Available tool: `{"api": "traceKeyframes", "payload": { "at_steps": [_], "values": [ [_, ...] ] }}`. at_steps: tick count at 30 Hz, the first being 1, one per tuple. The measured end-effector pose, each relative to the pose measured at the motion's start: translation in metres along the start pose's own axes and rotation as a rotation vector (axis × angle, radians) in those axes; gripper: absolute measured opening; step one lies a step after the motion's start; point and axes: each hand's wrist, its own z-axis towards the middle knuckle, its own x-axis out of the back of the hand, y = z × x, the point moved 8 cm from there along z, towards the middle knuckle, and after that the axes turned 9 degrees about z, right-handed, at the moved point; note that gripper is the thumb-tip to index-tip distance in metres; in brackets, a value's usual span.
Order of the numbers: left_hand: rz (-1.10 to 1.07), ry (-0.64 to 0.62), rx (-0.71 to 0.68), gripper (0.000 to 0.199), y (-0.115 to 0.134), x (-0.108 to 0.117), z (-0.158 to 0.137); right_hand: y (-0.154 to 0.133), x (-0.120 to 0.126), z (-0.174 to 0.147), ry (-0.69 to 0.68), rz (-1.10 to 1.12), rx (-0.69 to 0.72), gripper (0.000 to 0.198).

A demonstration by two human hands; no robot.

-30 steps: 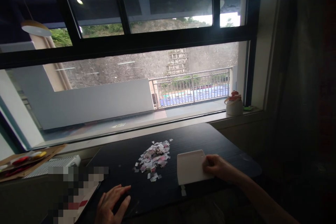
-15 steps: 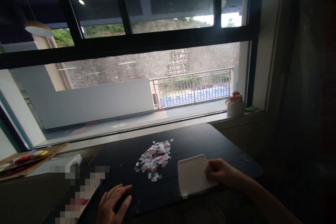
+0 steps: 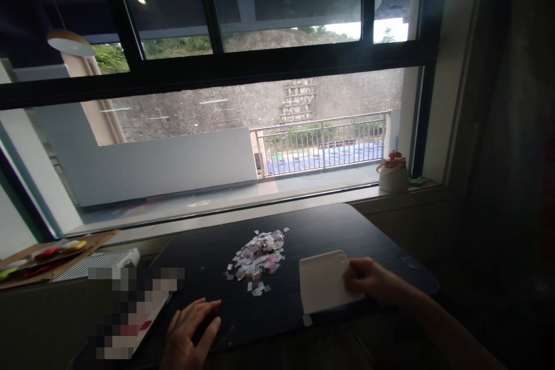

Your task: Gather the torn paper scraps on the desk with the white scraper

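My right hand (image 3: 366, 278) grips the right side of a shallow white tray (image 3: 323, 283) with rounded corners, tilted at the front of the black table. Just below its lower left corner lies a small pale piece (image 3: 307, 319) by the table's front edge. To the left of the tray sits a loose heap of small cut paper scraps (image 3: 260, 257), white, grey and pinkish. My left hand (image 3: 193, 329) rests at the table's front left edge, fingers outstretched and thumb apart, holding nothing. A gap of bare table separates it from the heap.
The black table (image 3: 338, 225) stands against the window sill (image 3: 243, 210). On the sill at the right is a white bottle with a red top (image 3: 393, 173). A blurred-out flat item (image 3: 143, 318) lies at the left, near a radiator (image 3: 102, 263) and cardboard with colourful pieces (image 3: 56, 257).
The tray has shifted slightly up and away in my right hand, and the small pale piece now shows apart from its corner. My left hand stays in place. The whole view has turned slightly.
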Motion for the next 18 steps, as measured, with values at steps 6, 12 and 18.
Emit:
{"api": "traceKeyframes", "payload": {
  "at_steps": [6,12,18],
  "values": [
    [0.01,0.011,0.005,0.033,0.003,0.005,0.001,-0.002,-0.003,-0.011,-0.067,0.079,-0.04,0.012],
    [-0.036,0.053,0.045,0.034,0.005,0.006,0.001,-0.003,-0.005,-0.007,-0.067,0.092,-0.004,0.013],
    [-0.073,0.024,0.04,0.032,0.003,0.002,0.001,-0.003,-0.012,0.004,-0.034,0.046,0.029,0.011]
  ]
}}
